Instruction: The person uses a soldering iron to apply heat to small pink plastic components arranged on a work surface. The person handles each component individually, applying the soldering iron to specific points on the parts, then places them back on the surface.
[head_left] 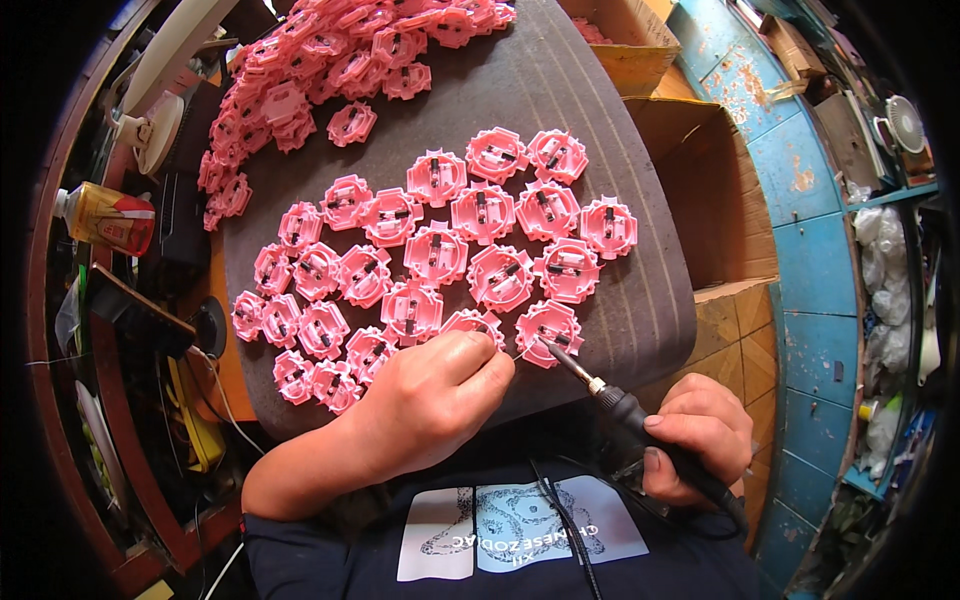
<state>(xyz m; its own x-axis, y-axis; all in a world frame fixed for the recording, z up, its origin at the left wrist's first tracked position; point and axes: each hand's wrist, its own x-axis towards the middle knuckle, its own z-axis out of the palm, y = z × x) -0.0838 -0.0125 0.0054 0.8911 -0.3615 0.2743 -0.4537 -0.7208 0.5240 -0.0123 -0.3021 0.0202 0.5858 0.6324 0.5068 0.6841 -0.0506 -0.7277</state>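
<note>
My right hand (700, 440) grips the black handle of a soldering iron (622, 408). Its metal tip reaches up and left to a pink plastic housing (549, 332) at the near right of the laid-out group. Beside that piece, my left hand (440, 390) is closed in a pinch. What its fingers hold is too small to make out, and the hand partly covers another pink housing (472, 322). Several more pink housings (435, 253) lie in loose rows on the dark mat (560, 80), each with small black and metal parts inside.
A large heap of pink housings (330, 60) covers the mat's far left. An open cardboard box (710, 190) stands right of the table. On the left are a bottle (110, 218) and a yellow object (200, 420) near cables. Blue cabinets (815, 260) line the right.
</note>
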